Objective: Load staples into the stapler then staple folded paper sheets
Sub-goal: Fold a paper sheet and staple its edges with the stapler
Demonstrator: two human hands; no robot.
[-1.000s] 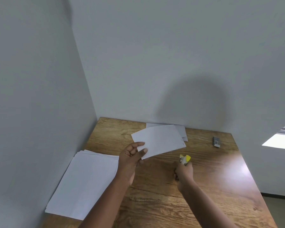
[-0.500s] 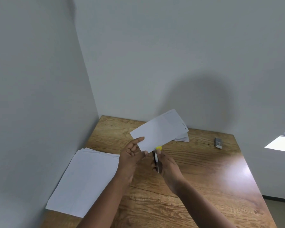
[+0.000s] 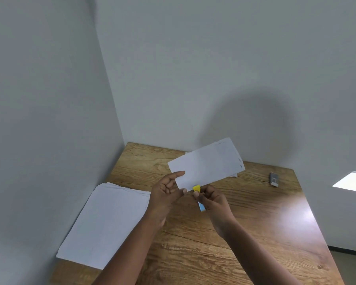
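Note:
My left hand (image 3: 166, 193) pinches the near left corner of a folded white paper sheet (image 3: 208, 163) and holds it tilted above the table. Two staples show near the sheet's far right edge. My right hand (image 3: 215, 200) grips a small yellow stapler (image 3: 197, 189) with its nose at the sheet's lower edge, just right of my left thumb. Most of the stapler is hidden in my fingers.
A stack of flat white sheets (image 3: 105, 221) lies at the table's left side against the wall. More folded paper (image 3: 233, 175) lies behind the held sheet. A small grey staple box (image 3: 274, 179) sits at the far right of the wooden table (image 3: 255, 233).
My right hand brought the stapler left and up to the sheet's lower edge. My left hand raised and tilted the sheet, its far end now higher.

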